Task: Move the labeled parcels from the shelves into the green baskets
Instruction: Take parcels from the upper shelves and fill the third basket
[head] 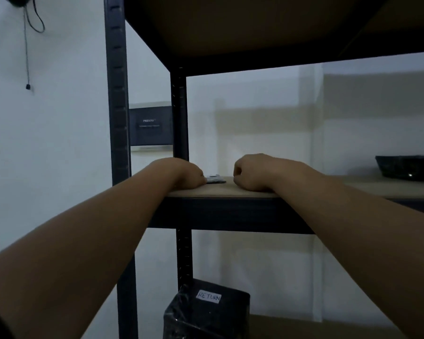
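Pickup is in hand: parcel (216,179) seemingly pinched by curled left hand (186,176), right hand (252,173) fisted empty; lifting off shelf (230,191) is needed.

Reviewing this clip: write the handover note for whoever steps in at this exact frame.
Left hand: at the edge of the small flat parcel on the shelf; grip hidden.
Right hand: fingers curled, resting on the shelf beside it, holding nothing.
RETURN parcel: on the shelf below.
Done: nothing visible; no green basket in view.
Left: move both parcels into baskets.
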